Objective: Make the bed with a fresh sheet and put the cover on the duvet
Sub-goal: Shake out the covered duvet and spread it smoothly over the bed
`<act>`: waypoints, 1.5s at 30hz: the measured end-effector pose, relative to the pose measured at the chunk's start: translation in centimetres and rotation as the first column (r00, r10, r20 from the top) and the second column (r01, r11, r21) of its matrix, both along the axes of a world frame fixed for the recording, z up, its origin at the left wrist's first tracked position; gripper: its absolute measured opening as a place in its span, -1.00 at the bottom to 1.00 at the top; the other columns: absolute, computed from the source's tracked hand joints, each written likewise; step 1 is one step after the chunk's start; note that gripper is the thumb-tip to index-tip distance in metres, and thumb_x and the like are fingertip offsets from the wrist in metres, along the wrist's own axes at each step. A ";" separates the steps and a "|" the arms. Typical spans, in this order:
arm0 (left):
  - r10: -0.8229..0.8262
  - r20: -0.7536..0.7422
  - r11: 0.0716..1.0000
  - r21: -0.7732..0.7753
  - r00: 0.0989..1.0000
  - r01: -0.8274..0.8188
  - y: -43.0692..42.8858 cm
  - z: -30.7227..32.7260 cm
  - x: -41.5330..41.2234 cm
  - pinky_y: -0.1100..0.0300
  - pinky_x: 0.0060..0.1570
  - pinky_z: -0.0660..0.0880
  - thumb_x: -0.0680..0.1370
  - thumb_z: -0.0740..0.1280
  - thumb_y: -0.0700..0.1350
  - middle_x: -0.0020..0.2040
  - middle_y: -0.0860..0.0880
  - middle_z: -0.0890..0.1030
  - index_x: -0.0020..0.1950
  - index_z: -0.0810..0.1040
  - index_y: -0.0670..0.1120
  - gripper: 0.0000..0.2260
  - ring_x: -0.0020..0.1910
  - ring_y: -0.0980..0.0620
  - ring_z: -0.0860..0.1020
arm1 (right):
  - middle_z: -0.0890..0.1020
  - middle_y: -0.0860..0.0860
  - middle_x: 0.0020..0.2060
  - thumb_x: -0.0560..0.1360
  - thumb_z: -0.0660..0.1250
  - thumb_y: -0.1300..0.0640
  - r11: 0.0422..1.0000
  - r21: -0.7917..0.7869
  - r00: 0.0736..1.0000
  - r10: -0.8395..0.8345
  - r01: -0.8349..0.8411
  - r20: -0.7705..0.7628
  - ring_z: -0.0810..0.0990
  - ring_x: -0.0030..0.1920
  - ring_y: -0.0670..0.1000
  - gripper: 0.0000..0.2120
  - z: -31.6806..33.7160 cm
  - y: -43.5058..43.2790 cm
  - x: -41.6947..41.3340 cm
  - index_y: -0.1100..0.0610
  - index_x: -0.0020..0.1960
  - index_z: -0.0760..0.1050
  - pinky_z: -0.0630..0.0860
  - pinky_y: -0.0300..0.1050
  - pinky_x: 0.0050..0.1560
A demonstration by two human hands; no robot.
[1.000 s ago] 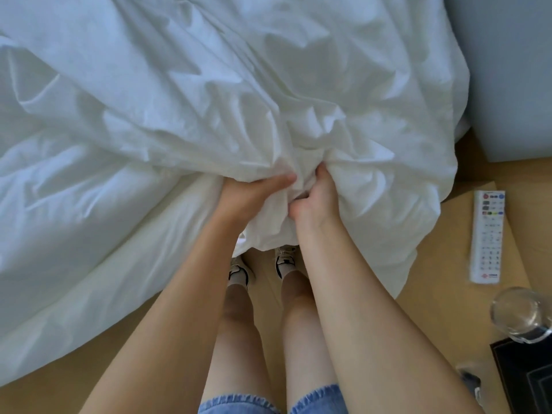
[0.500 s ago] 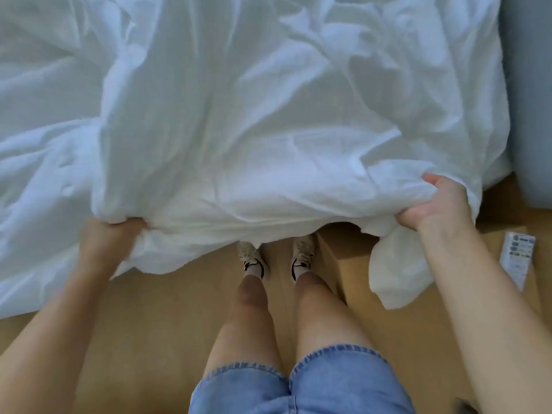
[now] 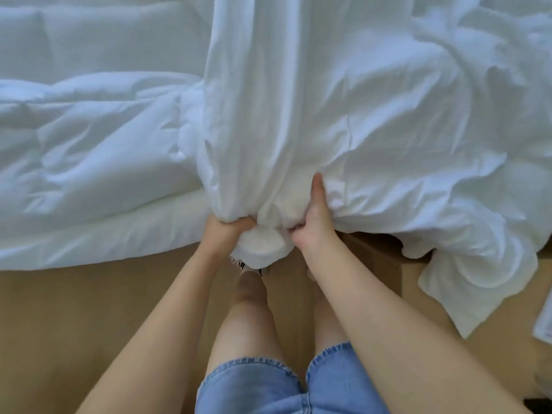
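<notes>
1. Now my hands have closed in: half a second ago they were wide apart along the duvet cover [image 3: 343, 115]'s edge, and now they nearly meet.
2. I judge I'm bunching the cover over a duvet corner, so the covering is unfinished.
3. My left hand [image 3: 227, 231] is fisted round the wad. My right hand [image 3: 313, 225] pinches it, thumb toward twelve o'clock.
4. The bare duvet [image 3: 89, 162] lies at nine to ten o'clock, and the cover fans from twelve to three.

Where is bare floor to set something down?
Lower left, the floor between duvet edge and left arm is bare. A narrower patch lies between right arm and hanging cover. Crowded centre: left hand and right hand grip the bunched cover.
</notes>
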State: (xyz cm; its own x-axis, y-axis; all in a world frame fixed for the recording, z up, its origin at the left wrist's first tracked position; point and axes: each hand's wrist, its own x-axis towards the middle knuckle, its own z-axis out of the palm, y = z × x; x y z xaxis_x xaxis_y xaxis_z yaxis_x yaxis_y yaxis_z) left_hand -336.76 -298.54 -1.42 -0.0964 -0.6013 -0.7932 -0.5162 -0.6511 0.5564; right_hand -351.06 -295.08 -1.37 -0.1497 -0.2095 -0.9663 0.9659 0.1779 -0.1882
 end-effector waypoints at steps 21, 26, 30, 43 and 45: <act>-0.045 0.169 0.996 -0.074 0.985 0.058 -8.7 -0.5 25.5 -0.09 0.19 0.47 0.27 0.41 0.05 0.22 -0.15 0.56 0.32 0.45 -0.12 -0.36 0.19 -0.11 0.52 | 0.64 0.11 0.12 0.41 0.32 -0.30 0.997 -0.046 0.990 0.062 -0.057 0.127 0.60 0.12 0.18 -0.47 -1.0 -4.5 19.0 0.01 0.23 0.53 0.50 0.18 0.16; -0.049 0.041 0.997 -0.065 0.998 0.052 -10.0 0.2 27.7 0.29 -0.13 0.48 0.28 0.37 0.15 -0.02 0.14 0.58 0.11 0.49 0.13 -0.59 0.03 0.13 0.56 | 0.57 0.06 0.23 0.46 0.31 -0.22 0.990 -0.021 0.967 0.143 -0.141 0.210 0.52 0.23 0.16 -0.52 -0.9 -11.5 26.6 -0.01 0.29 0.47 0.42 0.10 0.27; 0.125 -0.088 0.991 -0.040 0.988 -0.129 -12.6 1.0 31.3 0.14 -0.05 0.52 0.18 0.41 0.17 -0.03 0.02 0.63 -0.04 0.55 0.11 -0.62 -0.07 0.09 0.59 | 0.59 0.08 0.20 0.60 0.13 0.05 0.995 0.040 0.992 0.089 -0.093 0.088 0.54 0.20 0.16 -0.68 -0.4 -14.6 24.0 0.07 0.27 0.51 0.47 0.07 0.15; 0.287 0.037 0.935 -0.226 0.957 -0.272 -18.6 0.6 64.8 0.32 -0.18 0.57 0.32 0.47 -0.17 -0.18 0.23 0.66 0.19 0.58 -0.13 -0.56 -0.19 0.23 0.61 | 0.66 -0.04 0.06 0.55 0.23 -0.06 0.964 0.261 0.940 0.050 0.042 -0.336 0.63 0.08 0.04 -0.64 1.7 -5.9 31.7 -0.03 0.32 0.47 0.56 0.01 0.10; 0.164 -0.045 0.980 -0.105 0.985 -0.168 -18.6 0.2 62.2 0.29 -0.18 0.55 0.23 0.49 -0.06 -0.10 0.18 0.65 0.10 0.58 0.01 -0.56 -0.14 0.19 0.62 | 0.60 0.01 0.19 0.50 0.23 -0.20 0.988 0.157 0.974 0.038 -0.003 -0.222 0.56 0.19 0.11 -0.54 0.1 -7.1 36.9 -0.04 0.34 0.46 0.46 0.10 0.23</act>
State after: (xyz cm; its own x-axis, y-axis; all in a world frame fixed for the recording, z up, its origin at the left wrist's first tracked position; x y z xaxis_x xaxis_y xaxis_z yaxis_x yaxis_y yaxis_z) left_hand -274.56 -317.16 -1.27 -0.0153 -0.6935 -0.7203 -0.3843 -0.6610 0.6446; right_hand -314.16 -302.21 -1.23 -0.3632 -0.0654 -0.9294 0.8980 0.2413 -0.3680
